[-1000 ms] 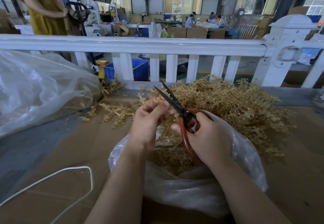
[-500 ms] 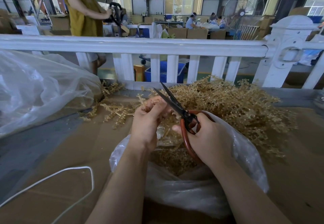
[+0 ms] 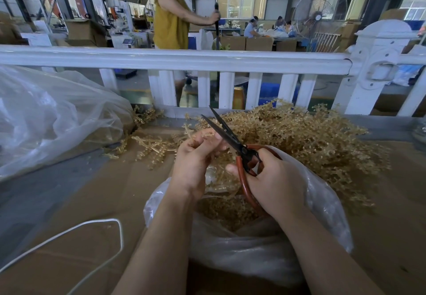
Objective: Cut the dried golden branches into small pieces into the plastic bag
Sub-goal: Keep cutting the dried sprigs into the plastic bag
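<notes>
While you sit at the brown cardboard-covered table (image 3: pixel 69 202), a white railing fence (image 3: pixel 175 60) runs along its far edge, and beyond it lies a large workshop with tall windows, stacked cardboard boxes and a standing metal fan (image 3: pixel 320 11). A person in a mustard sleeveless top (image 3: pixel 170 22) stands past the fence, and others sit at a bench farther back. No writing can be read anywhere.

Your left hand (image 3: pixel 196 158) pinches a thin dried golden sprig (image 3: pixel 202 133) between curled fingers. Your right hand (image 3: pixel 274 179) grips the red-handled black-bladed scissors (image 3: pixel 230 138), whose blades stand parted and point toward the far edge, just beside the left fingertips. Both hands are over the open clear plastic bag (image 3: pixel 327 214) at the near edge, which holds small golden cuttings. The heap of dried golden branches (image 3: pixel 306 142) lies behind the bag, against the fence. A big crumpled clear plastic sheet (image 3: pixel 50 114) fills the far left corner, and a white cord (image 3: pixel 92 227) loops near the left edge.
</notes>
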The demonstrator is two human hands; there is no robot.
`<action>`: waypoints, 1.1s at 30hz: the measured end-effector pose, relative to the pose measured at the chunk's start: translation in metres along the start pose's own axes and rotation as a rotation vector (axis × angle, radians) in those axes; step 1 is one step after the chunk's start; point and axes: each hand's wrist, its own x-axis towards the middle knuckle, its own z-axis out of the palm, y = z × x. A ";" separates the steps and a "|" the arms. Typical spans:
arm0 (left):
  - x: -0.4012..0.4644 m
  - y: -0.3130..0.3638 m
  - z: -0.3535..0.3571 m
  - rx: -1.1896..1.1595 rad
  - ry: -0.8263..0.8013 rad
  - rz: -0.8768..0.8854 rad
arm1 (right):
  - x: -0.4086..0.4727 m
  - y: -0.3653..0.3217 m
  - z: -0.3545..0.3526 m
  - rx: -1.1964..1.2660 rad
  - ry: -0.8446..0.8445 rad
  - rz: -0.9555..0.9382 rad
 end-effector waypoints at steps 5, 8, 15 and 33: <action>0.000 0.000 -0.001 -0.020 -0.013 -0.004 | 0.001 0.002 0.001 -0.012 -0.006 -0.002; 0.001 -0.002 -0.001 -0.008 0.018 -0.018 | 0.001 0.003 0.003 -0.018 0.001 -0.004; 0.001 -0.002 0.002 -0.005 0.027 -0.015 | 0.000 0.002 0.002 -0.006 0.005 0.011; 0.003 -0.003 0.003 0.024 0.078 0.050 | 0.000 -0.002 -0.003 -0.009 0.016 -0.007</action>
